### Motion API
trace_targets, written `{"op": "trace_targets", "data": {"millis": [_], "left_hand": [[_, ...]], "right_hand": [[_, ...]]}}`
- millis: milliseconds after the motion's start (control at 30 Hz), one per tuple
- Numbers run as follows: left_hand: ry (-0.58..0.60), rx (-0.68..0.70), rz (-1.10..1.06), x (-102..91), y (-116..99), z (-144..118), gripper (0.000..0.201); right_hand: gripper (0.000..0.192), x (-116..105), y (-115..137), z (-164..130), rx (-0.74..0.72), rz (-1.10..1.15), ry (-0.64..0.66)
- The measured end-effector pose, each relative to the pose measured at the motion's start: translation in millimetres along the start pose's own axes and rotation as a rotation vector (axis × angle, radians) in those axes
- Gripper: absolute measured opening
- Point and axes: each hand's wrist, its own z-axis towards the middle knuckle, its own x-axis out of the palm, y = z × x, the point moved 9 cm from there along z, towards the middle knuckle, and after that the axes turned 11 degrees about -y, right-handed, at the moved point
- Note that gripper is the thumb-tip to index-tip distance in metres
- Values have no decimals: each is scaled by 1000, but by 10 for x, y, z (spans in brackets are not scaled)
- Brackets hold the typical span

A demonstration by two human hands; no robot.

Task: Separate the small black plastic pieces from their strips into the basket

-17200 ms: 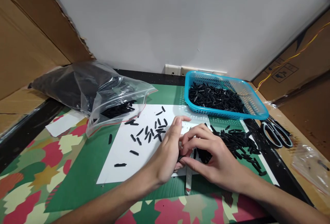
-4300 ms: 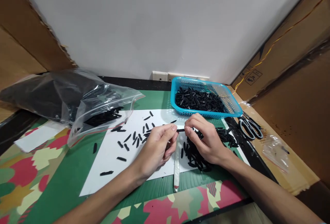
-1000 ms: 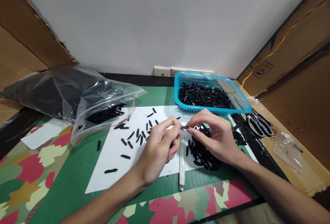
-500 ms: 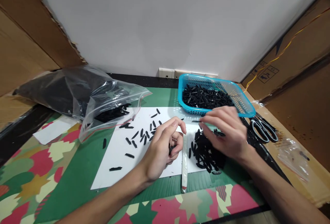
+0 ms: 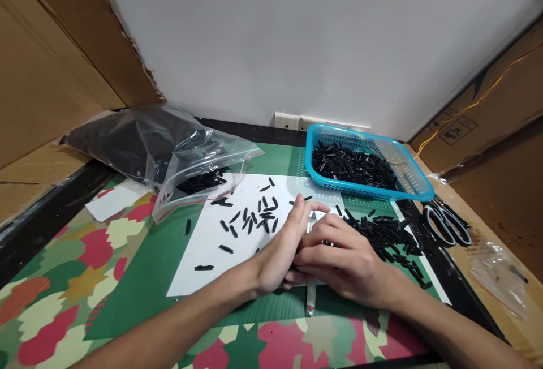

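Observation:
My left hand (image 5: 283, 253) is cupped over the middle of the white sheet (image 5: 186, 278), its index finger stretched and the others curled. The small black strips seen in its palm a moment ago are mostly covered now. My right hand (image 5: 345, 261) presses its bent fingers into that palm; what they pinch, if anything, is hidden. Beneath both hands lies a white stick-like pen (image 5: 311, 298) with a red end. Scattered black strips (image 5: 250, 219) lie left of my hands. A heap of similar black strips (image 5: 382, 233) spreads just beyond my right hand.
A blue perforated basket (image 5: 373, 192) holds many black strips at the back right. At the left lies a clear zip bag (image 5: 169, 188) full of dark pieces. Scissors (image 5: 445, 224) and a small plastic bag (image 5: 496, 275) rest along the right edge. Cardboard (image 5: 42, 63) and a wall stand around.
My right hand has moved left from the heap to my left hand, and its fingers now meet the left palm. The heap appears more spread out. The camera view has shifted slightly.

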Motion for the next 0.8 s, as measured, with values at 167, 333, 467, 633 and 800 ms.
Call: {"op": "trace_targets", "data": {"millis": [167, 333, 467, 633, 800], "left_hand": [[-54, 23, -34, -6, 33, 28, 66], [-65, 3, -16, -11, 44, 34, 67], [-70, -25, 20, -61, 51, 36, 73], [-17, -44, 47, -60, 41, 37, 71], [-89, 34, -16, -134, -44, 51, 44]], "right_hand": [[13, 64, -24, -37, 1, -13, 41], [10, 107, -53, -74, -25, -106, 72], [16, 127, -79, -79, -26, -159, 86], [14, -199, -208, -46, -4, -245, -85], [13, -515, -297, -45, 11, -320, -245]]}}
